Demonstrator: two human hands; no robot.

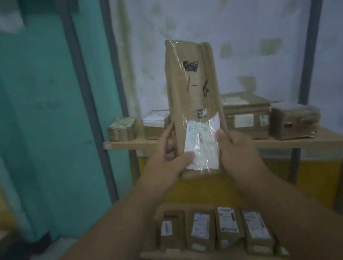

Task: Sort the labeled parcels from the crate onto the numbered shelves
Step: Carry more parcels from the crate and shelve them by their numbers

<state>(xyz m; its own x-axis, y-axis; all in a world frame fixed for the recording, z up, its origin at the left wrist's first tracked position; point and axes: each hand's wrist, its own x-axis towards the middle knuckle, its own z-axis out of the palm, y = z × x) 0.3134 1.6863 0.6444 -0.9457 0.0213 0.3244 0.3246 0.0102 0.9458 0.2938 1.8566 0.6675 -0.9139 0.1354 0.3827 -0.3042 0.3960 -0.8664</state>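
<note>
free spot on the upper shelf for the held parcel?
Both hands, left hand and right hand, grip the held parcel. Upper shelf: bare front strip before the wrapped box. The back row is crowded. The lower shelf parcels are packed.

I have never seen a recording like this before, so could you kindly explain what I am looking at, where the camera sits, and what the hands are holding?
There is no machine here: a person wears one wide-angle camera on the head, so you look forward and down along both bare forearms. The left hand and right hand together hold a tall brown parcel upright by its lower edges. It is wrapped in clear tape, with a white label near the bottom and black handwriting above, too blurred to read surely. Behind it, a wooden shelf carries several boxes. Below, near the forearms, more labeled parcels stand in a row, apparently in the crate.
</note>
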